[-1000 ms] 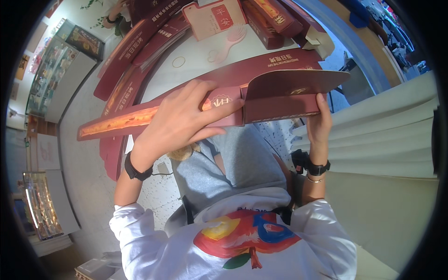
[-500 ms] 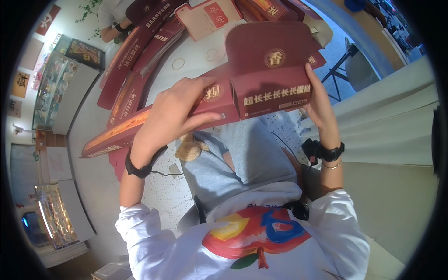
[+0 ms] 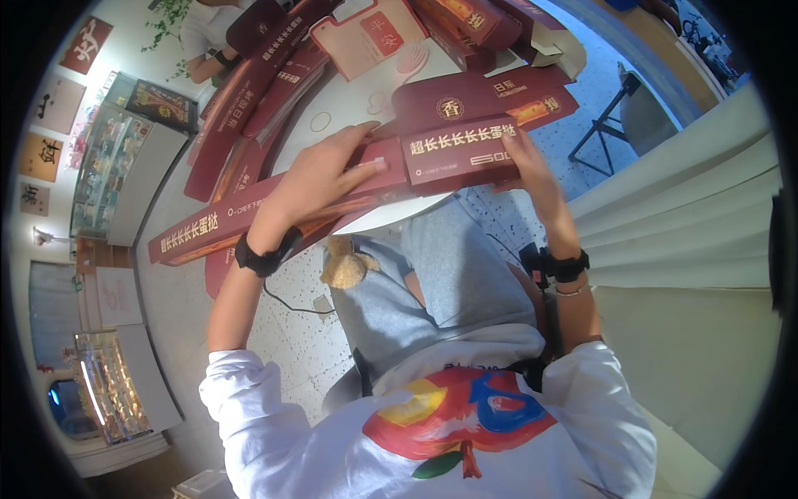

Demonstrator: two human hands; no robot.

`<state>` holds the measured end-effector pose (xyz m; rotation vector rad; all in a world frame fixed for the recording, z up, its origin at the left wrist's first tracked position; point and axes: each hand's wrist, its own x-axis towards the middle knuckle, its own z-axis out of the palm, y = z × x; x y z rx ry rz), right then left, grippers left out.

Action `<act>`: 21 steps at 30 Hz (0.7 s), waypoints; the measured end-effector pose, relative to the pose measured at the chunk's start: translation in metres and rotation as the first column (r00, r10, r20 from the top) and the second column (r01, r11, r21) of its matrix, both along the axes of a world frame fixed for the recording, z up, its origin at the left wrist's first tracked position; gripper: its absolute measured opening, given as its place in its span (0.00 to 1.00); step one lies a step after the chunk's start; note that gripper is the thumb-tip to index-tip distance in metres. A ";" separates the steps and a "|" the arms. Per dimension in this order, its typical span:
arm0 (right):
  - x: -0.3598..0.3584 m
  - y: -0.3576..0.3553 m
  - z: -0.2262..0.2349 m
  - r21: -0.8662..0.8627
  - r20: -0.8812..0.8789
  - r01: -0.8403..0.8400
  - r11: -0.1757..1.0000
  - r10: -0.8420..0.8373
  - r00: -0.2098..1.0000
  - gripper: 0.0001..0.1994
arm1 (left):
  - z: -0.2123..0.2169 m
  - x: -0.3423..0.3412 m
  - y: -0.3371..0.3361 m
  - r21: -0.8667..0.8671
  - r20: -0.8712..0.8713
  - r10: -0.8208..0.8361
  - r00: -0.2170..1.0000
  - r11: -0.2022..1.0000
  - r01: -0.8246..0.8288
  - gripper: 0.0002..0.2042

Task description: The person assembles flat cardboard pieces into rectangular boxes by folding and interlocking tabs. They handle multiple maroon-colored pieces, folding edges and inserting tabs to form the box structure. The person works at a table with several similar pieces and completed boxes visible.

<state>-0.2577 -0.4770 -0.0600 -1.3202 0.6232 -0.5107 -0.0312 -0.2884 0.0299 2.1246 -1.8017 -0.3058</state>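
A long maroon cardboard box (image 3: 224, 218) with pale lettering lies slantwise across the near side of the table. My left hand (image 3: 320, 176) is closed over its middle, with the thumb and fingers across the upper face. At the right end a wider printed section (image 3: 461, 154) has a rounded flap (image 3: 449, 106) folded out on its far side. My right hand (image 3: 534, 170) grips that section's right edge; its fingers are partly hidden beneath, and the hand is slightly blurred.
Several maroon boxes (image 3: 229, 116) are stacked at the far left of the white table (image 3: 332, 100), and more boxes (image 3: 478, 21) lie at the far right. A pink-and-red card (image 3: 374, 37) stands between. Another person's arm (image 3: 208, 65) shows at far left. A curtain (image 3: 665, 200) hangs on the right.
The long box has been lowered toward the table and turned, so its lettered side now faces up. The rounded flap has tilted back from upright. Both hands remain on the box.
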 end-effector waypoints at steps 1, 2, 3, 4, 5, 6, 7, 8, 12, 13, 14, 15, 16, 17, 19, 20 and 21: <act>0.001 0.003 -0.001 -0.013 0.005 0.029 1.000 -0.029 1.000 0.31 | 0.000 -0.005 0.003 -0.040 0.125 -0.074 0.989 0.996 0.080 0.35; 0.002 0.005 -0.005 -0.026 0.011 0.058 0.998 -0.057 0.998 0.31 | -0.003 -0.010 0.006 -0.070 0.210 -0.081 0.974 0.993 0.098 0.38; 0.004 0.008 -0.008 -0.039 0.017 0.086 0.995 -0.086 0.996 0.31 | -0.007 -0.013 0.008 -0.100 0.293 -0.084 0.952 0.988 0.118 0.41; 0.005 0.011 -0.010 -0.059 0.038 0.090 0.994 -0.088 0.995 0.31 | -0.011 -0.017 0.010 -0.162 0.320 -0.060 0.946 0.980 0.117 0.42; 0.005 0.011 -0.013 -0.049 0.049 0.081 0.995 -0.079 0.996 0.31 | -0.014 -0.020 0.012 -0.155 0.309 -0.043 0.950 0.983 0.095 0.41; 0.003 0.010 -0.016 -0.040 0.060 0.072 0.997 -0.070 0.996 0.30 | -0.016 -0.021 0.014 -0.149 0.299 -0.027 0.954 0.986 0.074 0.40; 0.002 0.010 -0.021 -0.030 0.072 0.059 0.998 -0.057 0.996 0.30 | -0.019 -0.023 0.017 -0.141 0.289 -0.006 0.957 0.989 0.049 0.38; 0.003 0.005 -0.034 -0.275 0.061 0.137 0.952 -0.125 0.990 0.29 | -0.020 -0.024 0.017 -0.154 0.300 0.017 0.954 0.988 0.031 0.34; 0.006 0.003 -0.049 -0.726 0.185 0.277 0.630 -0.209 0.960 0.27 | -0.035 -0.023 0.023 -0.281 0.282 0.075 0.957 0.960 0.007 0.31; 0.009 0.011 -0.042 -0.728 0.234 0.289 0.621 -0.171 0.957 0.27 | -0.038 -0.022 0.025 -0.271 0.288 0.093 0.953 0.962 -0.012 0.31; 0.009 0.010 -0.042 -0.654 0.250 0.250 0.714 -0.107 0.962 0.28 | -0.040 -0.021 0.024 -0.299 0.298 0.093 0.950 0.954 0.000 0.32; 0.006 0.001 -0.054 -0.576 0.238 0.181 0.797 -0.049 0.970 0.31 | -0.042 -0.020 0.023 -0.325 0.310 0.095 0.946 0.946 0.012 0.32; 0.004 -0.001 -0.054 -0.555 0.260 0.145 0.819 0.005 0.965 0.35 | -0.045 -0.020 0.020 -0.318 0.322 0.080 0.943 0.948 0.028 0.32; 0.001 0.000 -0.050 -0.538 0.280 0.102 0.837 0.063 0.958 0.40 | -0.047 -0.020 0.020 -0.314 0.329 0.070 0.942 0.949 0.039 0.33; -0.006 0.003 -0.042 -0.615 0.168 0.062 0.786 0.054 0.984 0.49 | -0.050 -0.020 0.021 -0.330 0.336 0.090 0.937 0.944 0.028 0.33; -0.007 0.001 -0.042 -0.676 0.127 0.065 0.734 0.029 0.991 0.51 | -0.051 -0.021 0.023 -0.342 0.339 0.100 0.935 0.939 0.024 0.33; -0.008 -0.001 -0.045 -0.707 0.123 0.070 0.704 0.024 0.992 0.50 | -0.052 -0.020 0.026 -0.353 0.342 0.109 0.933 0.935 0.020 0.33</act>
